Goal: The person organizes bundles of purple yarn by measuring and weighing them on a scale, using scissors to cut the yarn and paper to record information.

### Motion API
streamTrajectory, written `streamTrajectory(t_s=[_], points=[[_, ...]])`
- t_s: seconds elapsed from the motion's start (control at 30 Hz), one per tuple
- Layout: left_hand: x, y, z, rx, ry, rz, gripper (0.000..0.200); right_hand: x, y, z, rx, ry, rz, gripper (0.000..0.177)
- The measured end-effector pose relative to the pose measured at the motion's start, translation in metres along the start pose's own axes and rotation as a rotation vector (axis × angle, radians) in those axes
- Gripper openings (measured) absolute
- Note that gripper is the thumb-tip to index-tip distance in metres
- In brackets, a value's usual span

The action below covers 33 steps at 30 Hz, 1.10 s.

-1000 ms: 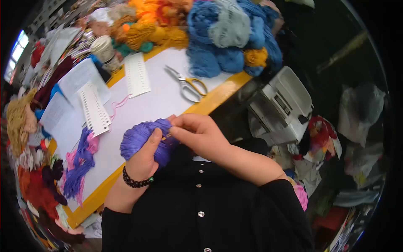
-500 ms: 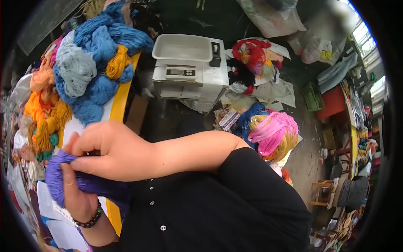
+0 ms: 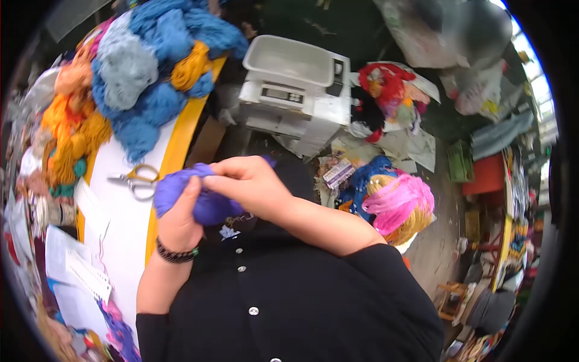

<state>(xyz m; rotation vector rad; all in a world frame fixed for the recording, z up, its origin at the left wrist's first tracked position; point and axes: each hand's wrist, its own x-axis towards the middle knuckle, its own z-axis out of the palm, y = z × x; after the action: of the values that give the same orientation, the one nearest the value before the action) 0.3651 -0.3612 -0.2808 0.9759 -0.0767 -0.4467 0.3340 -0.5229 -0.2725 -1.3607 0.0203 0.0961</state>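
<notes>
A skein of purple yarn (image 3: 211, 208) is bunched up in front of my chest. My left hand (image 3: 180, 223), with a dark beaded bracelet at the wrist, wraps round the skein with its thumb up. On the other side, my right hand (image 3: 247, 184) pinches the top of the yarn between thumb and fingers. Just left of the skein, scissors (image 3: 142, 180) with yellowish handles lie on the white tabletop (image 3: 123, 235).
Blue yarn (image 3: 163, 36) and orange yarn (image 3: 60, 133) are heaped on the table's far left. Ahead stands a scale (image 3: 289, 63) with a white tray. Pink yarn (image 3: 404, 202) lies to the right, and papers (image 3: 72, 265) at lower left.
Both hands have moved right with the purple yarn, from over the table to in front of my chest. The skein is more bunched up. The scissors have come into sight.
</notes>
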Motion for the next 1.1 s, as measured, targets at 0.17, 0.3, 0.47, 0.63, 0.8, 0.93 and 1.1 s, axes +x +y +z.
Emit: streamTrajectory(t_s=[0.17,0.3,0.47,0.63,0.8,0.93,1.1], points=[[-0.004,-0.006,-0.003,-0.163,0.026,-0.128,0.014,-0.004,0.018,-0.001,0.211,-0.030,0.033,0.017],[-0.009,-0.010,-0.009,-0.068,0.013,-0.050,0.014,-0.005,0.014,0.002,0.226,-0.030,0.050,0.014],[-0.011,-0.012,-0.020,0.045,-0.002,-0.019,0.013,-0.005,0.023,0.006,0.184,-0.055,0.098,0.014],[-0.019,0.003,-0.025,-0.082,-0.083,-0.136,0.021,0.000,0.020,-0.001,0.538,-0.097,0.218,0.011],[-0.032,0.027,-0.105,-0.786,-0.071,-0.156,0.006,-0.038,-0.029,-0.058,0.109,0.022,0.177,0.011],[-0.045,0.039,-0.212,-0.908,0.194,-0.091,0.017,-0.068,-0.082,-0.165,-0.301,0.429,-0.023,0.005],[-0.055,0.040,-0.292,-0.794,0.330,-0.017,0.021,-0.111,-0.141,-0.313,-0.417,0.699,-0.101,0.006]])
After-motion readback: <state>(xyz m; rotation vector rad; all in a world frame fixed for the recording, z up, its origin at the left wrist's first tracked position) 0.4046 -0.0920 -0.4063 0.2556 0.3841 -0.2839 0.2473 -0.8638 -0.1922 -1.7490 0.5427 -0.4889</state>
